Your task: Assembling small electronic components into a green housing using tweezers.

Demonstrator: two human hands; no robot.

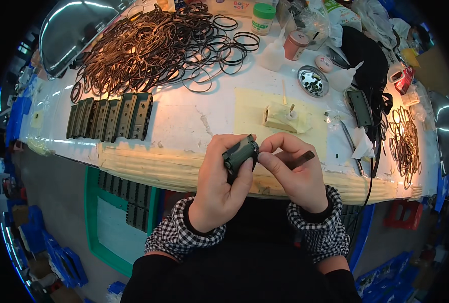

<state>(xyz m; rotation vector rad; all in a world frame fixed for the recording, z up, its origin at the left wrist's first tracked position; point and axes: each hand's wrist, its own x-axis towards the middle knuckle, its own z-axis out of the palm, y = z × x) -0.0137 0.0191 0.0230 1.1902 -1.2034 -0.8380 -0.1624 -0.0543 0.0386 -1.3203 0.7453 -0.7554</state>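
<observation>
Apparently working the block's (241,153) end, above the table's (181,123) near edge. Left hand (219,179) wraps it; right hand (299,178), tool (302,160) tucked, pinches tight, fingertip contents unclear; next likely needs steadiness.

A jar (262,21) stands near a pink tub (295,46).

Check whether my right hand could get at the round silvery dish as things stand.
Probably yes. The way around the right of the pale block looks free, and nothing covers the round silvery dish; but your right hand is busy at the green part and holds a dark strip.
</observation>
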